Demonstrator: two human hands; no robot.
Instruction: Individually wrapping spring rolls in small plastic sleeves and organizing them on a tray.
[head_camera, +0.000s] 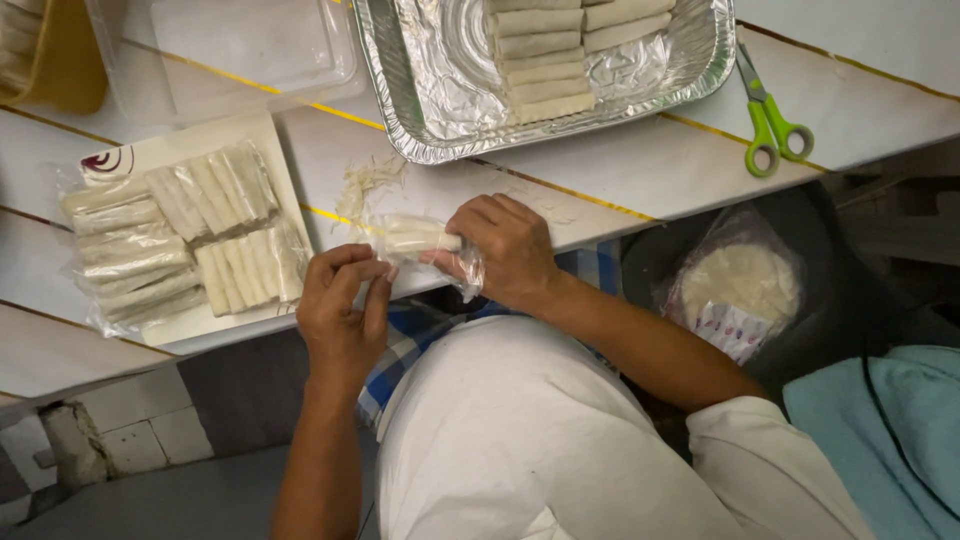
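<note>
At the table's near edge the right hand (510, 250) grips a pale roll (418, 236) inside a clear plastic bag (462, 268), fingers closed over it; the left hand (345, 300) pinches the bag's loose end; a tray of wrapped rolls (180, 235) lies just left; a foil pan (420, 120) sits beyond, shreds (365, 185) between; green scissors (770, 120) rest toward the right edge.

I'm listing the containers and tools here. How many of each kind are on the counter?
Foil tray: 1
Clear plastic tray: 1
White plate: 1
Green-handled scissors: 1
Total: 4
</note>
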